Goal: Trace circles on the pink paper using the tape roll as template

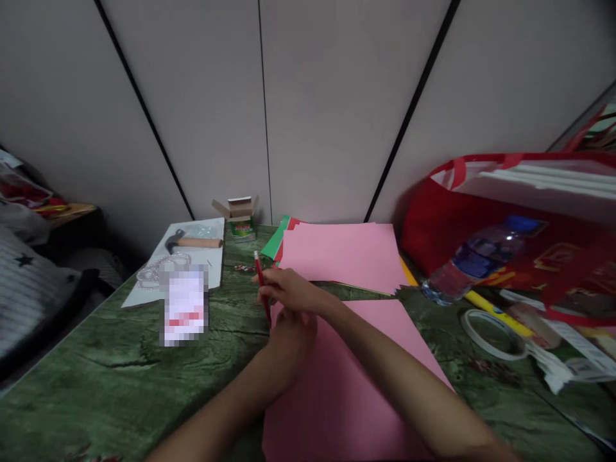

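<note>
Pink paper sheet (356,378) lies on the green table (96,378), under both forearms. The right hand (289,290) has its fingers closed around a red pencil (260,272) at the sheet's upper-left edge. The left hand (292,333) is beneath; its fingers are hidden, so its opening and hold are unclear. For steady pencil work, it should probably press the sheet flat.

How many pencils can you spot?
1: the red pencil, held in the right hand by the left edge of the nearer pink paper. Others may be hidden among the things on the right.
</note>
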### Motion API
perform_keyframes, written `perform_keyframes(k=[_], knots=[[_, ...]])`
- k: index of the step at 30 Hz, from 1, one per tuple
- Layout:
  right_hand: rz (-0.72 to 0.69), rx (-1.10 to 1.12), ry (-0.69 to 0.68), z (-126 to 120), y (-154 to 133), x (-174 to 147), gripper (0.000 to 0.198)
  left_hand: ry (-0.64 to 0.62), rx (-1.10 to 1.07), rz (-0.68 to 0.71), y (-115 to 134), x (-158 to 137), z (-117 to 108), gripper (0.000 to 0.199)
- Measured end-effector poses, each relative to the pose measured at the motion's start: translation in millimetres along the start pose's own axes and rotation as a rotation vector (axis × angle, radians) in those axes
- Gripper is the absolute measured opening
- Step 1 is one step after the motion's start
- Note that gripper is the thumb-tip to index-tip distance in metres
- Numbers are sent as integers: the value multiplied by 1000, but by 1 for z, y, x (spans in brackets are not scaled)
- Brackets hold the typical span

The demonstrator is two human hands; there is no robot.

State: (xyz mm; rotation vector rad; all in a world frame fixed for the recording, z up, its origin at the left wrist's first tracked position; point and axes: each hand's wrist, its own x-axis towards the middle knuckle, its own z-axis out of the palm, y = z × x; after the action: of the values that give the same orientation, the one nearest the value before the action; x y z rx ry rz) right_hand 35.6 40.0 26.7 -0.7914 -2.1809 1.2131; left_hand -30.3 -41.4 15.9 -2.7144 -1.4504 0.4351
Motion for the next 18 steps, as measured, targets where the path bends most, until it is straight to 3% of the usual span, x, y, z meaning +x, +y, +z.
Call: perform_keyframes(k=[8,18], knots=[[35,-100,-154,8,2,-2,11,32,-43,-8,2,2,10,41],[40,-157,-90,11,7,-2,12,-5,5,66,-1,-1,5,45]])
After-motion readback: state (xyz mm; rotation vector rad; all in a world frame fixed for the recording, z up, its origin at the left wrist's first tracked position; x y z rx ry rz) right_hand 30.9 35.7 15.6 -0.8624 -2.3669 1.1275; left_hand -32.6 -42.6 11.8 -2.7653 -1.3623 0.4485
